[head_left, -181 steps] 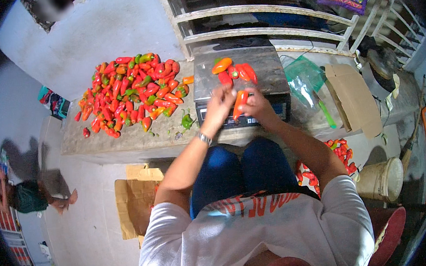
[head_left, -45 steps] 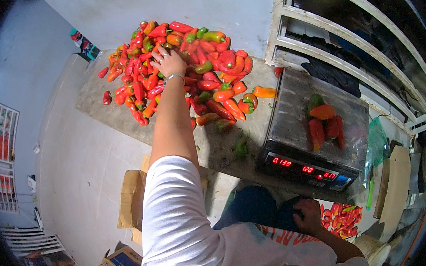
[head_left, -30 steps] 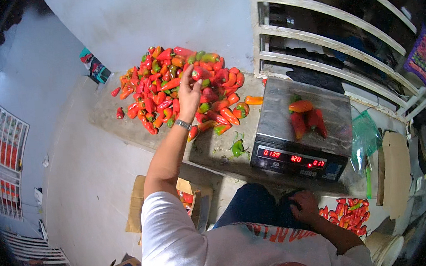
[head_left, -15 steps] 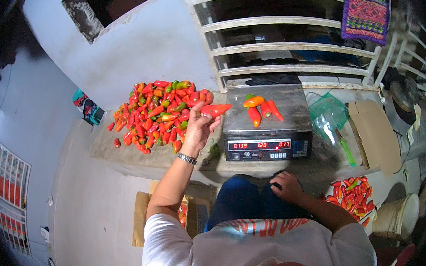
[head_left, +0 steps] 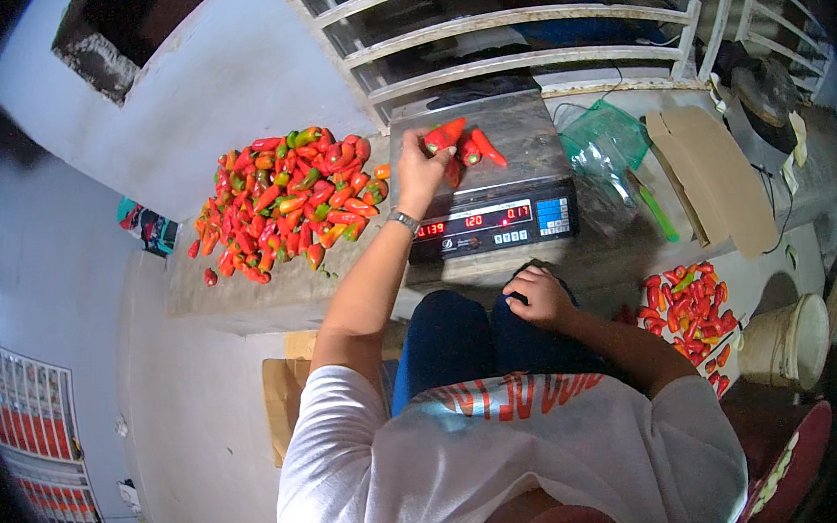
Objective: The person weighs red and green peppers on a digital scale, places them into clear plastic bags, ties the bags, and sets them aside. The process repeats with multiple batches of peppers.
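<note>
My left hand (head_left: 419, 175), with a metal watch at its wrist, is closed on a red pepper (head_left: 446, 135) over the plate of a digital scale (head_left: 553, 164). Whether that pepper touches the plate or those beneath is hard to tell. Beside it on the plate lie more peppers, among them a slim red one (head_left: 489, 148); the fingers and the held pepper hide part of the group. Red digits glow on the scale's front panel. My right hand (head_left: 540, 297) rests on my knee, fingers loosely spread, holding nothing visible. Left of the scale spreads a pile of red, orange and green peppers (head_left: 281, 199).
A green mesh bag (head_left: 610, 136), a green-handled knife (head_left: 654, 208) and a cardboard piece (head_left: 706, 170) lie right of the scale. Lower right are more peppers (head_left: 683, 309) and a whitish bucket (head_left: 789, 340). White railings (head_left: 518, 21) stand behind; a cardboard box (head_left: 282, 395) sits lower left.
My left hand has carried the red pepper rightward from beside the pile to above the scale plate. The whole view has shifted, while my right hand stays on the knee.
</note>
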{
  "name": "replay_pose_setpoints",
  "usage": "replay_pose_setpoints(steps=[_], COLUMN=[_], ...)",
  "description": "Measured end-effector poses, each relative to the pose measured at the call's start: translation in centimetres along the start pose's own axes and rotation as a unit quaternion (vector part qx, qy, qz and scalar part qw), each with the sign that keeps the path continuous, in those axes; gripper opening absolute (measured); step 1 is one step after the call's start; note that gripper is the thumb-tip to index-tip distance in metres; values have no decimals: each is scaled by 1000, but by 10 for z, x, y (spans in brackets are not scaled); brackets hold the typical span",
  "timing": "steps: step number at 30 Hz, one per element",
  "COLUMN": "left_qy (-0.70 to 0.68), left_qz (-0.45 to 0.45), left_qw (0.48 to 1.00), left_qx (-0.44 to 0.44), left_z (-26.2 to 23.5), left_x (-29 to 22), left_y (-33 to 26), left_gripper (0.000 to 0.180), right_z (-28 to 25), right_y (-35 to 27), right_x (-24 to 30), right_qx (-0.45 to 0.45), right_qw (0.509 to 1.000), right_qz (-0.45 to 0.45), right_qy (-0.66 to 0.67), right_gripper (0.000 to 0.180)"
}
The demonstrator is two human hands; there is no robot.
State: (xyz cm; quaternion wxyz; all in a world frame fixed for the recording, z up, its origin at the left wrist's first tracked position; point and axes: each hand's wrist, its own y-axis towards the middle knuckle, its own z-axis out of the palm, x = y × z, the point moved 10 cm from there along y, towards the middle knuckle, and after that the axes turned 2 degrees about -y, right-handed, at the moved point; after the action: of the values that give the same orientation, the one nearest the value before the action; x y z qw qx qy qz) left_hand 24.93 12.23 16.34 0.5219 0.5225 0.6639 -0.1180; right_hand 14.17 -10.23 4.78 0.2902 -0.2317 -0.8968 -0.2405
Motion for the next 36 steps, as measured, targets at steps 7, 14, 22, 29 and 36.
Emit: replay_pose_setpoints(steps=[7, 14, 22, 29, 36], left_qy=[163, 186, 150, 177, 182], left_qz=[139, 116, 92, 138, 139], left_qw=[977, 976, 984, 974, 973], left_qx=[-24, 0, -3, -25, -29], left_z=[18, 17, 8, 5, 5], left_x=[-7, 3, 3, 1, 4], left_y=[-8, -18, -24, -26, -27], left_gripper=[49, 52, 55, 52, 51], right_z=[4, 3, 1, 2, 4], right_y=[-1, -1, 0, 1, 0], right_x=[-7, -8, -7, -6, -8], right_qx=[-2, -22, -13, -24, -15], right_qw=[1000, 1000, 1000, 999, 1000], right_qz=[-1, -3, 11, -21, -2], right_qy=[11, 11, 12, 10, 12], right_gripper=[13, 13, 12, 13, 13])
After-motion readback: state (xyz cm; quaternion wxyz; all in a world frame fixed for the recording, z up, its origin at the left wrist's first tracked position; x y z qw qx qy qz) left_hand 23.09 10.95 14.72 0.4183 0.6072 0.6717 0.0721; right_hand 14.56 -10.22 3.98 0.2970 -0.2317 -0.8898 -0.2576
